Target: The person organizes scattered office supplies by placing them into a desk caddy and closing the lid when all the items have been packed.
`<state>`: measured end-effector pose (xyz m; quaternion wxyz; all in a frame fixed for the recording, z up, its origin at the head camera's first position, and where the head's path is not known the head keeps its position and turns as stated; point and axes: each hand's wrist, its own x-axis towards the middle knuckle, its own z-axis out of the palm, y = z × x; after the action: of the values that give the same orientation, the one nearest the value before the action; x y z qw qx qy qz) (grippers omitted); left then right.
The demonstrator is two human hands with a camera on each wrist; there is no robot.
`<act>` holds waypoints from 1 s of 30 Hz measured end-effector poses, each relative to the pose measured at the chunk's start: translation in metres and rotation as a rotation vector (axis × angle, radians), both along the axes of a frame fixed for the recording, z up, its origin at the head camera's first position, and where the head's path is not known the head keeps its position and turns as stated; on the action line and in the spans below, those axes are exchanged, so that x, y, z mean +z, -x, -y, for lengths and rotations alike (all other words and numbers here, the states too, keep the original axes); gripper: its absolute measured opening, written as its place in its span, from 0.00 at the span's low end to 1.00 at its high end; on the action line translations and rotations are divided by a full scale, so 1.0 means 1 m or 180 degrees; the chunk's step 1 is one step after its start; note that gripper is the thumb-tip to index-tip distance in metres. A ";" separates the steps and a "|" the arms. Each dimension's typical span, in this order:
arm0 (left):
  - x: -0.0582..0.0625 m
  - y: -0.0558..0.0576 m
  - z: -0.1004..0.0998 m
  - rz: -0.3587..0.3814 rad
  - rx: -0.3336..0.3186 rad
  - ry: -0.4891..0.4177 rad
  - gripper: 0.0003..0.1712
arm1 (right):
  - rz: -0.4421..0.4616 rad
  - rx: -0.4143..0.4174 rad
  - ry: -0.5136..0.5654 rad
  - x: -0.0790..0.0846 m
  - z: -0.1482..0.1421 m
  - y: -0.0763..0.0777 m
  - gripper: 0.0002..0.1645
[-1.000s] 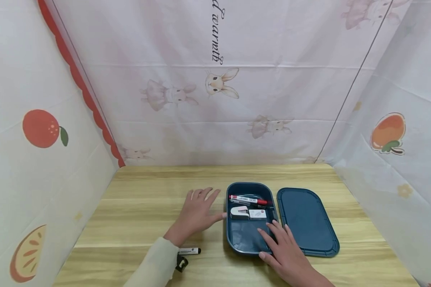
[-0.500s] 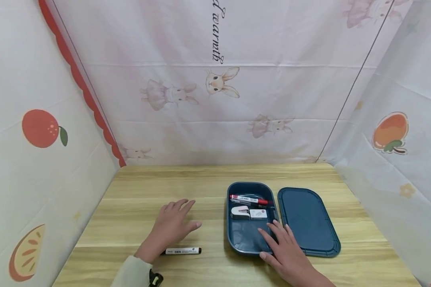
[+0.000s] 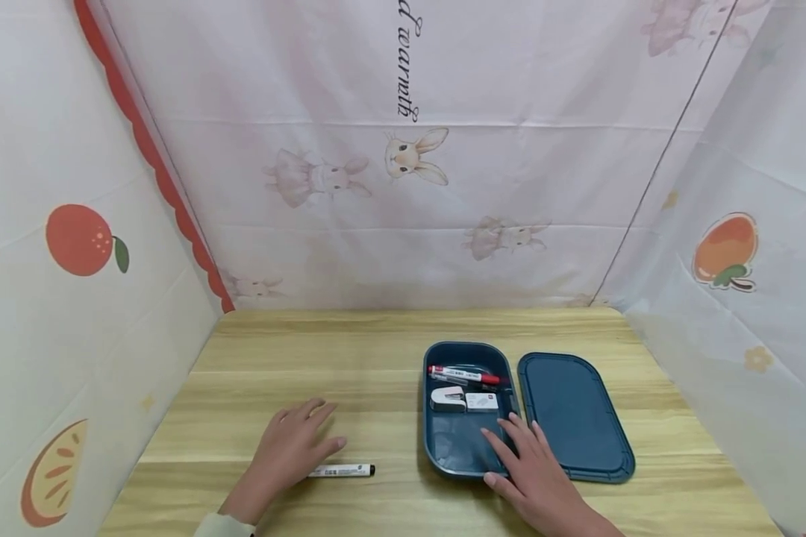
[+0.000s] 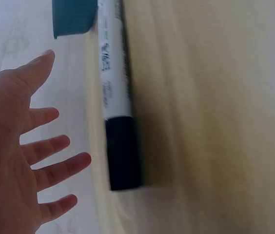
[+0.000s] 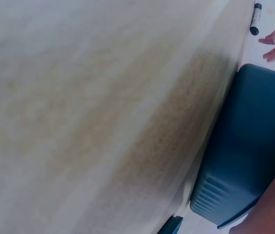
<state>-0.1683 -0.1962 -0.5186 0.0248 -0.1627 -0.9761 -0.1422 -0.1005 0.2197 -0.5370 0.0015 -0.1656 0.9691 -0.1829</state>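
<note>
My left hand (image 3: pixel 289 447), fingers spread and bent a little, hovers beside a white marker with a black cap (image 3: pixel 342 470) lying on the table. In the left wrist view that marker (image 4: pixel 115 73) lies past the fingertips, with nothing in the palm. My right hand (image 3: pixel 533 466) rests over the near right corner of a dark blue box (image 3: pixel 458 451), its fingers extended across the rim and the thumb at the near edge. Inside the box are a red-capped marker (image 3: pixel 463 374), a darker pen beside it, a small white-and-black stapler-like item (image 3: pixel 448 399) and a little white carton (image 3: pixel 481 401).
To the right of the box, a dark blue lid (image 3: pixel 580 418) lies flat on the wood-grain table (image 3: pixel 295 343). Printed cloth walls (image 3: pixel 349 261) enclose the table at the back and on both sides.
My left hand has moved away from the box, left and nearer the body, to beside the black-capped marker, more of which came into view. The right hand stays at the box corner.
</note>
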 end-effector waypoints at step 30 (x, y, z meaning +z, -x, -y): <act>-0.027 -0.029 0.033 0.0110 -0.0038 0.0043 0.27 | -0.0009 0.0006 -0.0017 0.000 -0.001 -0.001 0.37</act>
<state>-0.1391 -0.2295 -0.5460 0.0060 -0.1662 -0.9763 -0.1386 -0.0999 0.2204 -0.5373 0.0007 -0.1667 0.9694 -0.1800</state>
